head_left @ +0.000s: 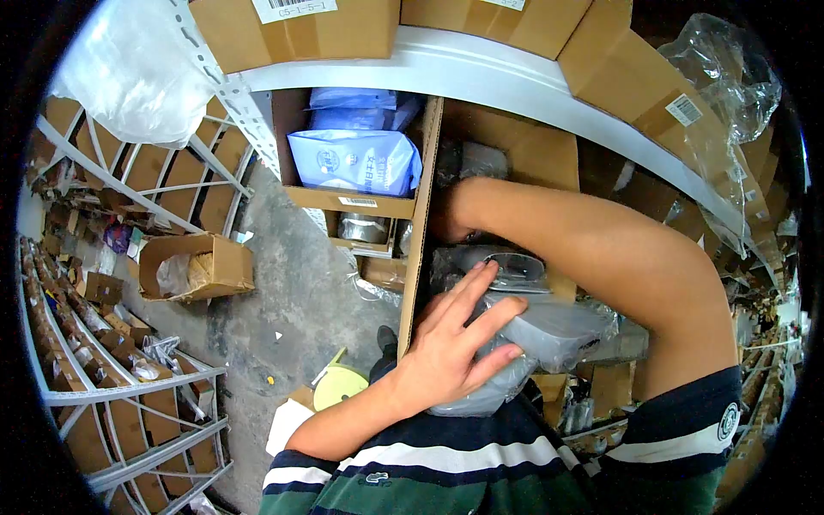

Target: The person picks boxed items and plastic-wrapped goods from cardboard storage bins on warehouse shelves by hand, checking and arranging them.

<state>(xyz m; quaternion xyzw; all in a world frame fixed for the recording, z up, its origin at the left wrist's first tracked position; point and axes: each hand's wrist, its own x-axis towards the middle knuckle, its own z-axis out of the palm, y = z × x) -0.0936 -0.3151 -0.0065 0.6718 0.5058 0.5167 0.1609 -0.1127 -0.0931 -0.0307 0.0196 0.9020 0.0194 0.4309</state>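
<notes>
Left grip (pixel 459 343): I have it palm down, fingers spread and loose over the wrapped packs, not closed round any. One grey pack (pixel 562 330) lies just right of its thumb and fingers. A lower pack (pixel 489 386) is under the thumb side, close against the shirt (pixel 455 459). A clear-topped pack (pixel 518 272) sits just beyond the fingertips.

Right grip (pixel 446 216): reached across, down into shade; fingers hidden, so I cannot tell whether it is open or closed. A small wrapped pack (pixel 483 160) lies just beyond its wrist.

Edges: carton wall (pixel 421 249) runs close along the left of both grips. My right forearm spans the space ahead of the left grip. Beyond both, a white shelf beam (pixel 481 73) with cartons (pixel 300 39) above it.

Left of the wall: blue bags (pixel 356 163) in a bin, level with the right grip. Farther left, open room over grey concrete floor (pixel 292 283); on it a floor box (pixel 210 266) and a yellow-green stool (pixel 341 386). Stocked racks (pixel 137 399) farthest left.
</notes>
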